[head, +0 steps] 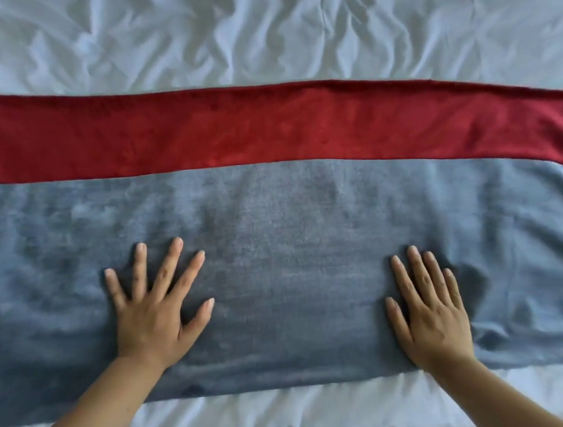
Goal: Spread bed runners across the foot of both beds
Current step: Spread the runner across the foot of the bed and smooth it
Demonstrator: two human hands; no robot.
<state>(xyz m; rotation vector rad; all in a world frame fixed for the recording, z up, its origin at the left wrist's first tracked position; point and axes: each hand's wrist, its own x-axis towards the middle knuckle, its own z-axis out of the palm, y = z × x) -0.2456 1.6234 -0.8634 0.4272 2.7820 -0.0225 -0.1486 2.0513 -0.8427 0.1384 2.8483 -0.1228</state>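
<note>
A bed runner lies flat across the bed from left edge to right edge of the view. Its wide near band is grey-blue point(288, 264) and its narrow far band is dark red point(265, 128). My left hand point(155, 308) rests palm down on the grey band left of centre, fingers straight and fanned apart. My right hand point(426, 306) lies palm down on the grey band to the right, fingers straight and close together. Small creases show in the grey cloth right of my right hand.
Wrinkled white bed linen point(255, 30) covers the bed beyond the red band. A strip of white sheet point(292, 415) shows between the runner's near edge and the bed's front edge at the bottom.
</note>
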